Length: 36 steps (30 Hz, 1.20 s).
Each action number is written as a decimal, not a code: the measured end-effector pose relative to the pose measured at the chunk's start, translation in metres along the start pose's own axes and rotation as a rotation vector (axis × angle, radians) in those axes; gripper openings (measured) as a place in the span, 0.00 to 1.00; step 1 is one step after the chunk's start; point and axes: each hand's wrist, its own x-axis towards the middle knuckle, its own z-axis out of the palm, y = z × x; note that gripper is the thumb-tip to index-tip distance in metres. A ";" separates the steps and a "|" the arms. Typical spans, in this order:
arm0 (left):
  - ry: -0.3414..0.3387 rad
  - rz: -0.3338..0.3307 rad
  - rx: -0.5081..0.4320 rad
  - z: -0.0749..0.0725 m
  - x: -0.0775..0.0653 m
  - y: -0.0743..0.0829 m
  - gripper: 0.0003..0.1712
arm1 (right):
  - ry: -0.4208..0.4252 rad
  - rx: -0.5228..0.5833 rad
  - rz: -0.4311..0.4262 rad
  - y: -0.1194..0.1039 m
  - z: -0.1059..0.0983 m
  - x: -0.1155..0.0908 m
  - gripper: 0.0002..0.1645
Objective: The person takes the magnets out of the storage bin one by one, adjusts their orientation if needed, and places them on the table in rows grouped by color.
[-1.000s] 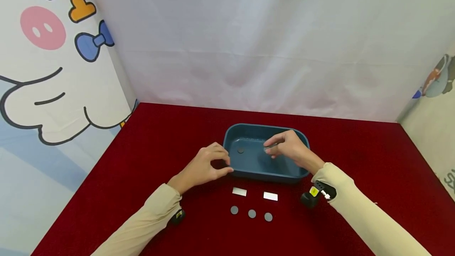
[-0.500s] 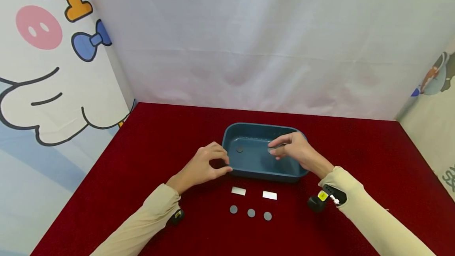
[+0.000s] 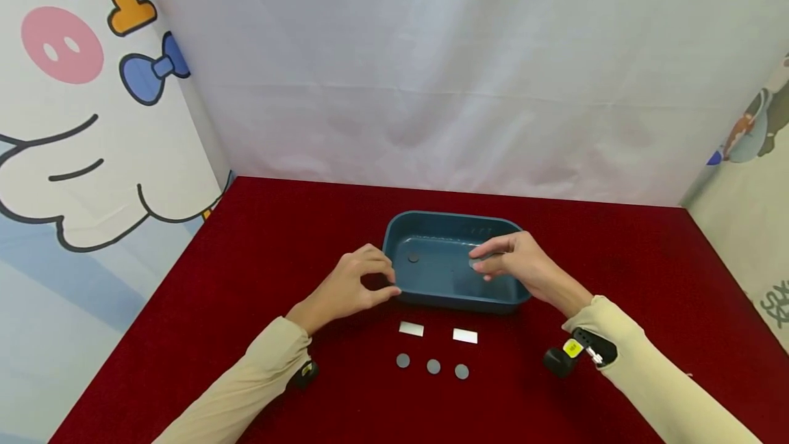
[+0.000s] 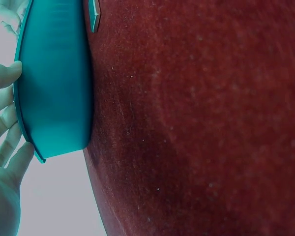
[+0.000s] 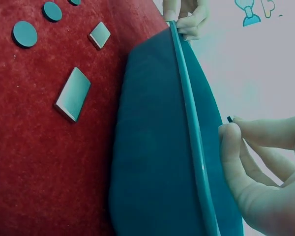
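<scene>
A dark blue rectangular plastic tub (image 3: pixel 440 275) stands on the red cloth, with one small grey disc (image 3: pixel 414 257) lying inside near its left end. My left hand (image 3: pixel 350 286) grips the rim at the tub's front left corner between thumb and fingers. Over the right half of the tub, my right hand (image 3: pixel 524 264) pinches another small grey disc (image 3: pixel 474 263) between thumb and index finger. The right wrist view shows this held disc (image 5: pixel 229 119) edge-on as a thin dark sliver at the fingertips, above the rim.
Two silvery rectangular plates (image 3: pixel 411 329) lie on the red cloth (image 3: pixel 296 218) just in front of the tub. Nearer to me, three grey discs (image 3: pixel 433 366) form a row. A pale fabric backdrop (image 3: pixel 431 74) hangs behind the table, with a cartoon-printed sheet at left.
My right hand has drawn back slightly to the right over the tub, still pinching the disc. My left hand stays at the rim. The view shifts a little.
</scene>
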 end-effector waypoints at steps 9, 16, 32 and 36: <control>-0.012 -0.010 0.002 0.000 0.000 0.001 0.09 | -0.015 0.018 -0.010 0.003 -0.003 -0.012 0.21; -0.004 -0.001 0.005 0.000 0.000 -0.001 0.09 | -0.028 0.035 -0.009 0.001 -0.005 -0.023 0.23; 0.004 -0.006 -0.001 0.000 -0.001 -0.001 0.08 | -0.048 0.049 -0.018 -0.001 -0.007 -0.043 0.22; 0.008 0.004 -0.001 0.000 0.000 -0.001 0.08 | -0.049 0.044 -0.019 0.000 -0.007 -0.047 0.21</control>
